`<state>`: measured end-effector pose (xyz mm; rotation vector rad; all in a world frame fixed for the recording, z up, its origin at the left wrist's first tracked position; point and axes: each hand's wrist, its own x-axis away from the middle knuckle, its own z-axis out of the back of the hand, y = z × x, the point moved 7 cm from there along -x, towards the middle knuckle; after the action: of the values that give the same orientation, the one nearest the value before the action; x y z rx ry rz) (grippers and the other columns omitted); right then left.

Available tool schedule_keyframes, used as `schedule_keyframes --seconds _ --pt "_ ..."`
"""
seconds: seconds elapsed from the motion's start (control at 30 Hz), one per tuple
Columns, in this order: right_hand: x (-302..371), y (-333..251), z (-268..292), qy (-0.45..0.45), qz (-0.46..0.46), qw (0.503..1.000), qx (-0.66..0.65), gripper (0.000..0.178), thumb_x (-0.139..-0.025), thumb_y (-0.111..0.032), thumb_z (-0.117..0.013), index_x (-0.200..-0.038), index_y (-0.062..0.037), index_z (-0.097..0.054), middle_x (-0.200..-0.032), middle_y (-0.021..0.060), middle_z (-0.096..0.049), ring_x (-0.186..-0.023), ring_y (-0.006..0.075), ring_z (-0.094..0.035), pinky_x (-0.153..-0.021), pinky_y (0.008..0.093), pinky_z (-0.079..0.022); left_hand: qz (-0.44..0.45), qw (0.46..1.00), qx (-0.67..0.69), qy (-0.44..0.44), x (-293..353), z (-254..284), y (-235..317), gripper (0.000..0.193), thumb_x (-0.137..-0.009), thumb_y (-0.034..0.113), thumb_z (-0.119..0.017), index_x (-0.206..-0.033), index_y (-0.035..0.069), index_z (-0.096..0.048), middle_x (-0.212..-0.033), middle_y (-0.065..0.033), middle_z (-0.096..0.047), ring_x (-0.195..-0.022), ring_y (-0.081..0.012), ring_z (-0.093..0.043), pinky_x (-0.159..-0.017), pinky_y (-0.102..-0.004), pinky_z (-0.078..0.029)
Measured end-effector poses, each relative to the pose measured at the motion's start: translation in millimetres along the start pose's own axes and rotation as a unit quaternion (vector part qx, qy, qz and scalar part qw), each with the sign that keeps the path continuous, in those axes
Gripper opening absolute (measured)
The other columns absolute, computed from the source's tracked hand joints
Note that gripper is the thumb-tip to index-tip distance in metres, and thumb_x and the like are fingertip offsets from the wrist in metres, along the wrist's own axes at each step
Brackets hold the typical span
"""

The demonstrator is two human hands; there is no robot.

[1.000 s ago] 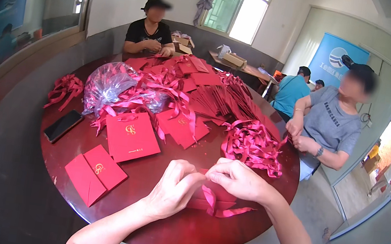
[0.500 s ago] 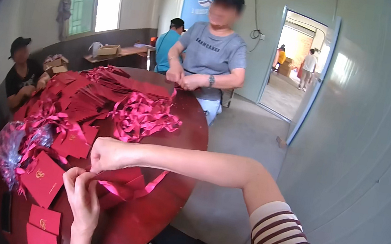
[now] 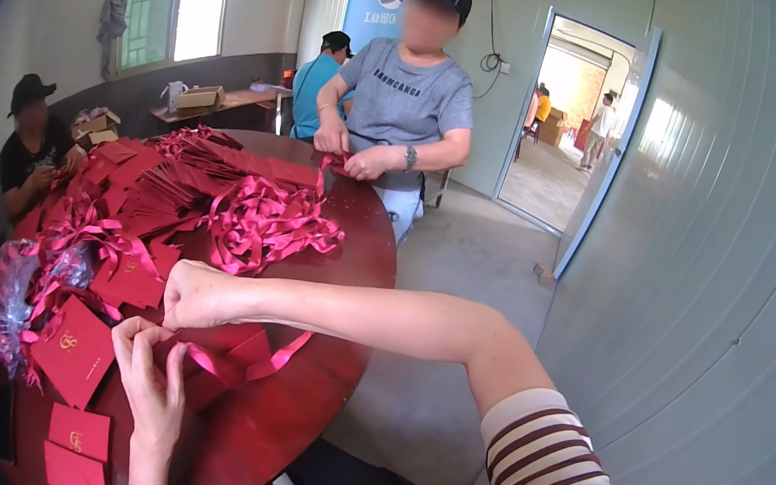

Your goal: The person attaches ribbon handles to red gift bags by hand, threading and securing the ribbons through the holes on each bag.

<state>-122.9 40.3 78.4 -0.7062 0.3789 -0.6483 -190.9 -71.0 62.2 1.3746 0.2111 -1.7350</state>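
My right hand (image 3: pixel 202 297), its arm reaching across from the right, is closed with the fingertips pointing down. Just below it my left hand (image 3: pixel 150 386) pinches with thumb and fingers bent. A pink ribbon (image 3: pixel 230 375) runs from the left thumb to the right in a loose loop. What the right fingers hold is hidden by the hand. Under the ribbon lies a dark red folded card sleeve (image 3: pixel 242 346). To the left of my hands is a flat red card sleeve with a gold emblem (image 3: pixel 74 352), and nearer me another red card sleeve (image 3: pixel 73 469).
The round dark red table (image 3: pixel 300 430) carries a heap of pink ribbons (image 3: pixel 275 226), stacked red card sleeves (image 3: pixel 164 194) and a clear plastic bag (image 3: pixel 8 286). Across it a person in grey (image 3: pixel 400 94) handles red ribbon; another in black (image 3: pixel 35 155) sits left. A doorway (image 3: pixel 565 129) stands open.
The whole view has shifted slightly left. My hands stay close together with little change in pose. The person in grey has parted their hands a little, showing red material between them.
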Motion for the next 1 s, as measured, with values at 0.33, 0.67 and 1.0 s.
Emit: schedule_keyframes --seconds 0.33,0.67,1.0 --pt "-21 -15 13 0.064 0.025 0.992 -0.104 0.01 -0.066 -0.006 -0.065 -0.06 0.0017 -0.066 -0.056 0.0095 -0.06 -0.051 0.0126 -0.054 -0.048 0.0298 -0.042 -0.002 1.0 -0.002 0.02 2 3 -7 0.016 -0.078 -0.007 -0.059 -0.09 -0.005 -0.049 -0.096 -0.0148 -0.042 -0.088 -0.0258 -0.046 -0.079 -0.0328 -0.04" --pt "-45 -13 20 0.096 0.012 0.98 -0.173 0.007 -0.058 -0.005 -0.068 -0.057 0.0018 -0.065 -0.053 0.0085 -0.058 -0.05 0.0134 -0.05 -0.046 0.0299 -0.038 0.004 1.0 -0.019 0.016 2 0 -12 0.016 -0.079 -0.009 -0.057 -0.092 -0.004 -0.05 -0.098 -0.0134 -0.043 -0.094 -0.0241 -0.046 -0.084 -0.031 -0.039" --pt "-50 -12 -3 0.031 0.014 0.972 -0.232 0.007 -0.063 -0.004 -0.065 -0.06 0.0024 -0.065 -0.05 0.0046 -0.055 -0.048 0.008 -0.047 -0.043 0.0258 -0.033 0.037 0.999 -0.01 0.025 5 5 -18 0.015 -0.076 -0.006 -0.06 -0.087 -0.004 -0.049 -0.094 -0.0131 -0.042 -0.088 -0.0244 -0.046 -0.079 -0.0321 -0.039"
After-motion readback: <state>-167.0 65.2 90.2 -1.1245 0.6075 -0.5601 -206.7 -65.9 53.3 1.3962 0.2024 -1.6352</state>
